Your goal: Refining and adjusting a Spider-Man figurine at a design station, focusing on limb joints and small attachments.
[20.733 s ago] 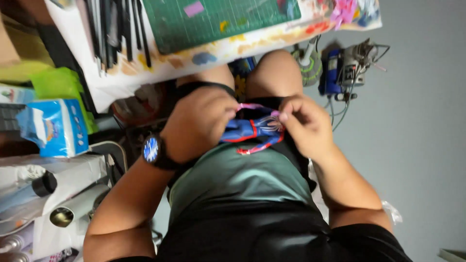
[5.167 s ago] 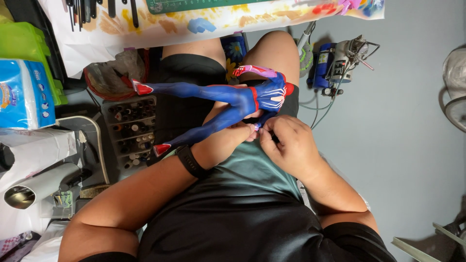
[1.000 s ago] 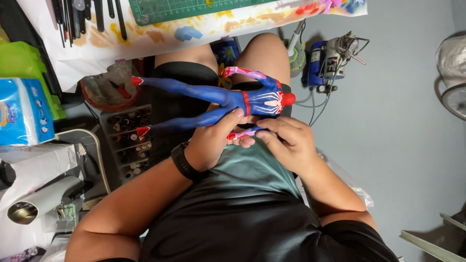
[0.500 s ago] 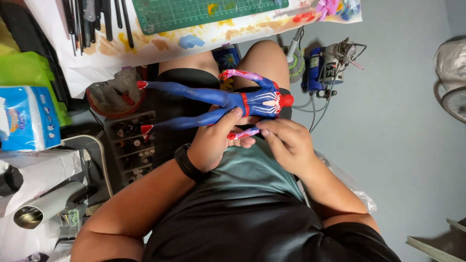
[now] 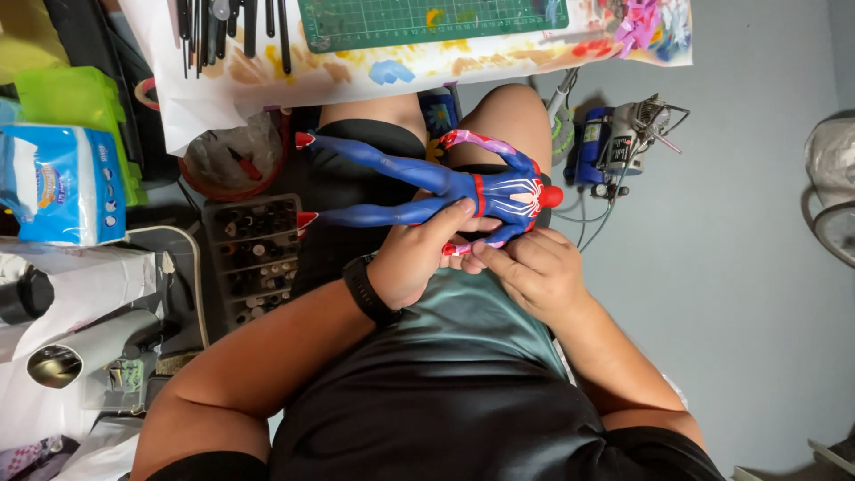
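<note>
1. The blue and red action figure point(image 5: 463, 189) lies across the person's lap, legs pointing left, head right.
2. Left hand point(image 5: 417, 258) grips its waist, fingers wrapped on it.
3. Right hand point(image 5: 533, 272) pinches the figure's lower arm, fingertips closed on it.
4. A green cutting mat point(image 5: 427, 20) sits on the bench edge above; a drawer of small bottles point(image 5: 249, 258) sits left.
</note>
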